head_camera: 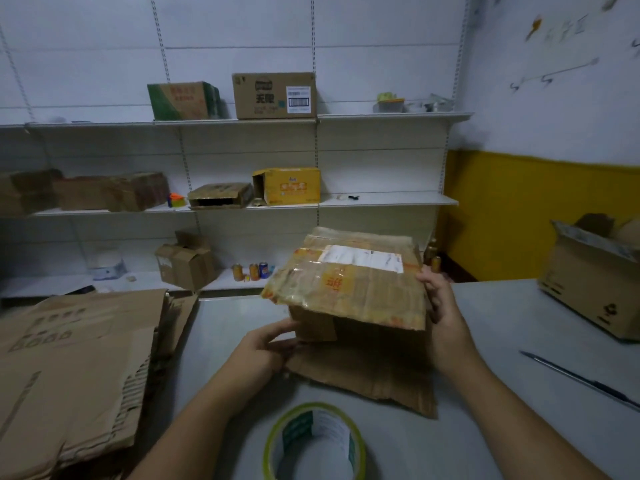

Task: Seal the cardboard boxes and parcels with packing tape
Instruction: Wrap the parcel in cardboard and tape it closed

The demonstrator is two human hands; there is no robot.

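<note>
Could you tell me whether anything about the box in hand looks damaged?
Yes: the worn brown cardboard box, held by the left hand and right hand, is crumpled under wrinkled old tape, and its lower flap lying on the grey table has a ragged, torn edge.

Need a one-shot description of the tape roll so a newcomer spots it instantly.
Start at the grey table, then the worn cardboard box held by the left hand and right hand. The tape roll lies flat nearer the camera, between the forearms; it is the only ring, yellowish-rimmed with a green-and-white core.
</note>
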